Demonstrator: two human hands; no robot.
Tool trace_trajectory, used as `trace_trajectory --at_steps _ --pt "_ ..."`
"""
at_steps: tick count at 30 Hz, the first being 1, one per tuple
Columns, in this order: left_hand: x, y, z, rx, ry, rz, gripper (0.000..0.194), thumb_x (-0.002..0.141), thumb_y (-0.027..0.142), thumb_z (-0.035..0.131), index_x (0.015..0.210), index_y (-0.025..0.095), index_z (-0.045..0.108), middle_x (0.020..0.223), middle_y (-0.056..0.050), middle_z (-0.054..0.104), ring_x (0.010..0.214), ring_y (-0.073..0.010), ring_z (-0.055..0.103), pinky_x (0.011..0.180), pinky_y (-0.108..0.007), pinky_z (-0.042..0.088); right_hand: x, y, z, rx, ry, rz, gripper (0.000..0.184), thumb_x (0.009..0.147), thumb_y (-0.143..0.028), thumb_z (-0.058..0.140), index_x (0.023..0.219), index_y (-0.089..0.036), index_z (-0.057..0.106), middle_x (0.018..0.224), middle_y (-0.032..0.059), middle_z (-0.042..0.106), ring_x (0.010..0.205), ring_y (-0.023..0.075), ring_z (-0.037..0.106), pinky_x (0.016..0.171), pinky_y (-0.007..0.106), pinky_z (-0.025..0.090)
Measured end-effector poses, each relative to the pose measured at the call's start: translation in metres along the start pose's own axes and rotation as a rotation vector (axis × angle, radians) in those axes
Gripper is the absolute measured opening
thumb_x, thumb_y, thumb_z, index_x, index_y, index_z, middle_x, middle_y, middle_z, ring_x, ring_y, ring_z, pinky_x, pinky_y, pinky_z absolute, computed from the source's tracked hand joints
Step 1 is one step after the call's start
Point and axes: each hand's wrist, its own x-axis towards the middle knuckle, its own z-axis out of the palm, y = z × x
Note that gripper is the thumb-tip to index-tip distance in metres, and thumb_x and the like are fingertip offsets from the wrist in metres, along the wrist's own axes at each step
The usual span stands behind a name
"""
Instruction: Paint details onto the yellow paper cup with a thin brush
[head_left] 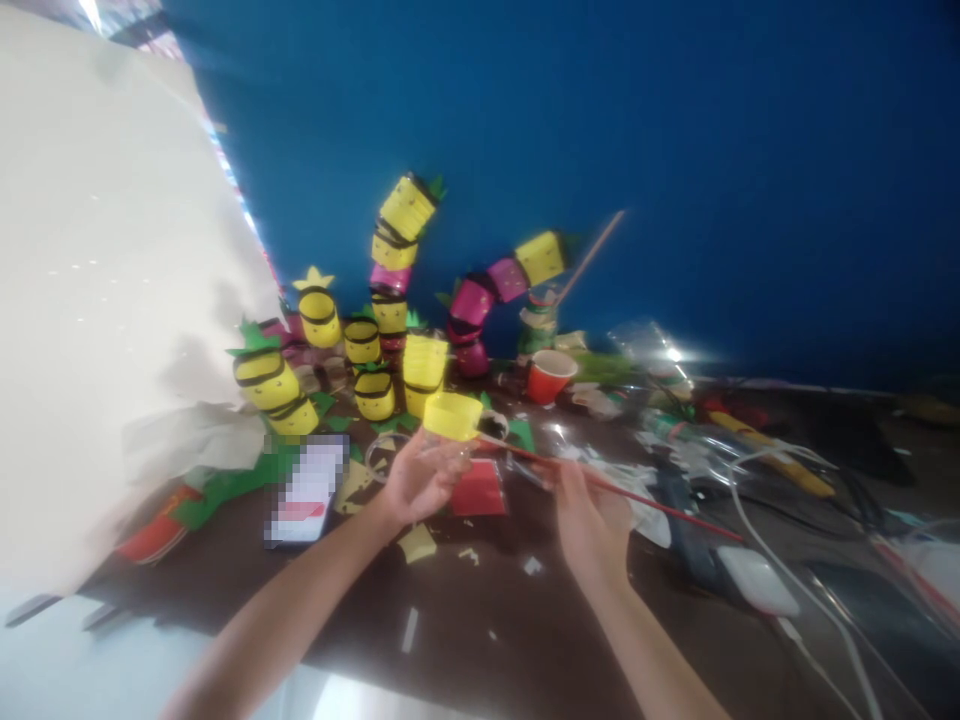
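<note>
Grip of left hand [426,478] — yellow cup [452,415] upright above fingertips.

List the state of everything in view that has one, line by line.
Yellow cup: held in left hand
Red stick: slanting, held in right hand
Phone: face up, screen lit
Red cup at back: upright, uncovered
Yellow cup stack: nested
Red square: lying flat
Red item at far left: too blurred to tell

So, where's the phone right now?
In the head view, the phone lies on the table, left of the left hand, beside the green paper.
</note>
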Motion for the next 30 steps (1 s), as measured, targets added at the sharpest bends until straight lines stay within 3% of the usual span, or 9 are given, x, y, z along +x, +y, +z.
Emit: trace_trajectory --at_steps 7,11,14,20,24,27,30 --pt "-0.001 0.002 -0.001 -0.049 -0.004 0.019 0.041 0.091 0.036 0.046 0.116 0.006 0.058 0.094 -0.017 0.065 0.061 -0.0093 0.05 0.043 -0.013 0.04 0.0 -0.009 0.005 0.068 0.05 0.042 0.03 0.067 -0.047 0.076 0.07 -0.018 0.07 0.06 0.0022 0.069 0.055 0.0153 0.062 0.061 0.031 0.049" --pt "0.0 0.0 0.0 -0.035 0.014 0.034 0.038 0.09 0.033 0.047 0.117 0.009 0.058 0.089 -0.015 0.065 0.06 -0.0099 0.05 0.041 -0.013 0.039 -0.003 -0.016 0.009 0.187 -0.006 0.029 0.03 0.061 -0.047 0.08 0.065 -0.02 0.069 0.058 0.0008 0.067 0.054 0.0138 0.06 0.055 0.027 0.046" --pt "0.0 -0.001 0.003 -0.011 0.024 0.014 0.037 0.089 0.032 0.047 0.117 0.009 0.058 0.089 -0.015 0.066 0.061 -0.0104 0.052 0.041 -0.013 0.039 -0.005 -0.012 0.007 0.128 -0.045 0.005 0.027 0.065 -0.046 0.078 0.067 -0.02 0.069 0.059 0.0005 0.067 0.056 0.0135 0.059 0.056 0.027 0.046" --pt "-0.003 0.002 0.005 -0.009 0.05 -0.047 0.045 0.092 0.038 0.038 0.121 0.007 0.054 0.091 -0.017 0.065 0.06 -0.0102 0.053 0.038 -0.012 0.037 -0.001 -0.003 0.001 -0.088 0.018 -0.018 0.03 0.076 -0.047 0.069 0.072 -0.017 0.07 0.066 0.004 0.07 0.063 0.0172 0.063 0.066 0.033 0.05" --pt "-0.003 0.003 0.003 -0.027 0.065 -0.035 0.046 0.092 0.038 0.038 0.122 0.006 0.052 0.087 -0.016 0.065 0.058 -0.0105 0.052 0.038 -0.013 0.037 -0.001 -0.012 0.005 -0.002 0.075 0.012 0.032 0.071 -0.049 0.072 0.071 -0.017 0.07 0.062 0.0031 0.068 0.057 0.0164 0.061 0.06 0.032 0.048" --pt "-0.003 0.002 0.003 -0.032 0.04 -0.01 0.043 0.09 0.035 0.043 0.122 0.007 0.053 0.092 -0.017 0.066 0.058 -0.0097 0.052 0.038 -0.013 0.037 -0.002 -0.017 0.009 0.148 0.001 -0.001 0.03 0.067 -0.048 0.076 0.068 -0.019 0.069 0.059 0.0016 0.067 0.056 0.0161 0.061 0.056 0.03 0.046" --pt "-0.003 0.002 0.004 -0.003 0.034 -0.029 0.042 0.089 0.032 0.046 0.121 0.006 0.053 0.095 -0.018 0.066 0.06 -0.01 0.054 0.038 -0.013 0.036 -0.004 -0.014 0.009 0.148 -0.052 -0.003 0.028 0.066 -0.048 0.077 0.068 -0.021 0.069 0.06 0.0008 0.068 0.058 0.0156 0.062 0.056 0.029 0.046"
